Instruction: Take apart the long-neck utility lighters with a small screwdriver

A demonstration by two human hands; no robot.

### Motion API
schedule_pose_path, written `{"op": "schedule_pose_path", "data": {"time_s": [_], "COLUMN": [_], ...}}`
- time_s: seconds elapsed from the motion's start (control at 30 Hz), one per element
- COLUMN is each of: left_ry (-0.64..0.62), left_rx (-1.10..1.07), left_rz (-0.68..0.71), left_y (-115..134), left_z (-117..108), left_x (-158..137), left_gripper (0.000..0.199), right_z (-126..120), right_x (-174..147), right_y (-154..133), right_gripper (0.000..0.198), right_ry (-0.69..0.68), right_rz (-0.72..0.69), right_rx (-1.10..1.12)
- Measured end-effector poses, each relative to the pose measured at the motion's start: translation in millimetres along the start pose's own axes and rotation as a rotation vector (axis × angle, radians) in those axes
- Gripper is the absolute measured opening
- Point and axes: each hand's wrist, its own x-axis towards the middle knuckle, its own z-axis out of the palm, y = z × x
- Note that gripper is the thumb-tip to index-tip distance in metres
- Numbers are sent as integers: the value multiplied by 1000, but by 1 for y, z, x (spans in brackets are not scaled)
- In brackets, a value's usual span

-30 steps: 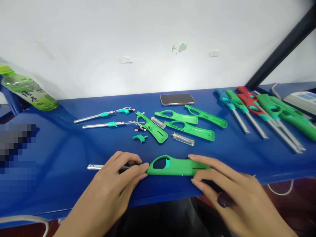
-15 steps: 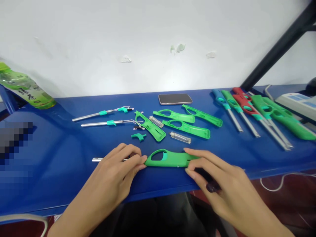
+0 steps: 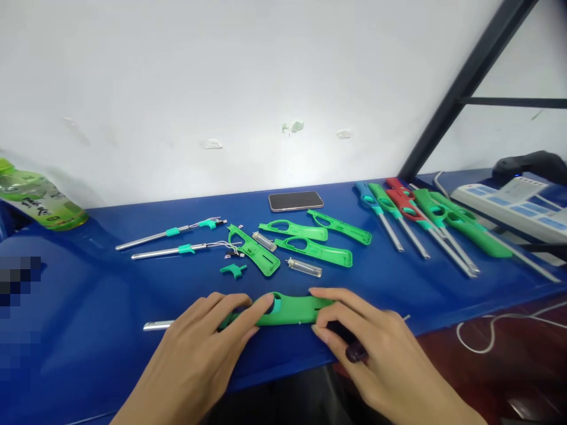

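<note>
A green long-nosed lighter [image 3: 290, 311] lies along the table's front part, its silver tube [image 3: 157, 325] pointing left. My left hand [image 3: 206, 345] is closed over its front end, index finger at the trigger loop. The handle's right end is gripped by my right hand [image 3: 376, 342], which also has a dark-handled tool [image 3: 355, 352] tucked in the palm; the tool's kind is mostly hidden. Beyond my hands are a teal trigger [image 3: 233, 270], a clear fuel tank [image 3: 305, 267], green handle halves [image 3: 319, 252] and two silver tubes with wires [image 3: 163, 252].
Several whole lighters [image 3: 419, 206] lie at the right, beside a white power strip [image 3: 491, 200]. A phone [image 3: 296, 201] rests near the wall. At the far left is a green-labelled bottle [image 3: 39, 198]. A black metal post [image 3: 443, 112] rises behind the lighters.
My left hand has shifted along the lighter, its index finger now over the trigger loop instead of at the front tip. The whole view has tilted up and moved right.
</note>
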Motion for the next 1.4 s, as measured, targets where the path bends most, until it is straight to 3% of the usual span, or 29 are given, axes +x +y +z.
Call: {"op": "schedule_pose_path", "data": {"time_s": [0.27, 0.57, 0.8, 1.07, 1.23, 1.4], "left_ry": [-16, -122, -62, 8, 51, 17], "left_rx": [0, -26, 31, -101, -123, -97], "left_rz": [-63, -42, 45, 51, 50, 28], "left_y": [-8, -5, -10, -13, -15, -15], "left_z": [8, 1, 3, -2, -2, -2], "left_x": [-2, 2, 2, 3, -1, -1], "left_gripper": [31, 25, 27, 19, 18, 23], "right_z": [-7, -4, -5, -1, 7, 10], "right_x": [10, 21, 20, 15, 11, 14], "right_y": [-1, -2, 3, 5, 5, 6], "right_gripper": [16, 24, 23, 29, 41, 46], "right_ry": [-31, -96, -91, -104, -40, 16], "right_rz": [-5, -5, -42, -95, -119, -185], "right_rx": [145, 57, 76, 25, 7, -41]}}
